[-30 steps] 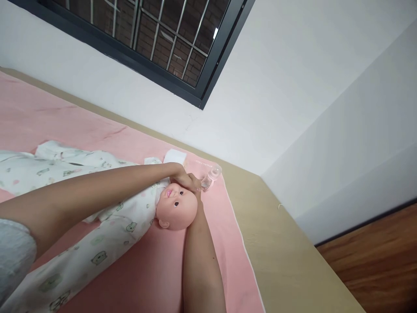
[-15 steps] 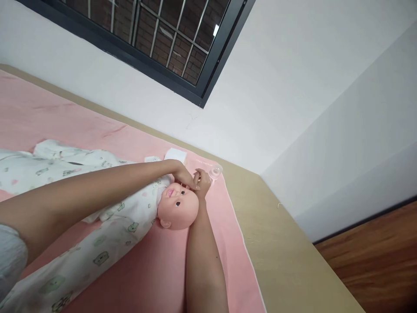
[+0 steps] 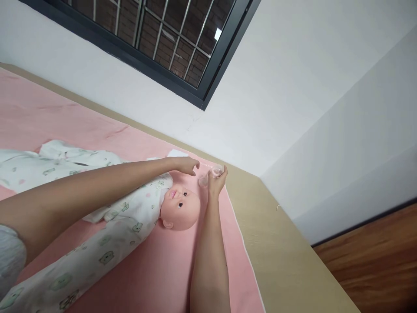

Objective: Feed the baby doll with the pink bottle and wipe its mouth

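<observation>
Clear bottle [image 3: 215, 172] is at the far R corner of the pink mat [image 3: 146, 265], just inside the R edge & past the top of the doll's head. Looks stood upright, long axis up, cap on top, tho fingers hide part of it. R hand [image 3: 217, 184] is the nearer one by far: it's right at the cap end, thumb on the doll side, other fingers round the corner side. Can't tell from here if it's closed tight or only resting there.

R forearm comes up from the near edge btwn the doll [image 3: 182, 213] & the mat's R edge. L hand [image 3: 187, 166] is off to the bottle's L, thumb & index apart, nothing in it that I can see; bottle lies to the R of those fingertips, near but w/ a gap.

L forearm crosses over the doll's upper body. Doll's face up, head twd the R edge, in white printed clothing. White flat item [image 3: 177, 153] at the far edge, partly behind L hand; can't say what. Pale wood board [image 3: 273, 252] shows past the R edge, wall [image 3: 241, 139] along the far side.
</observation>
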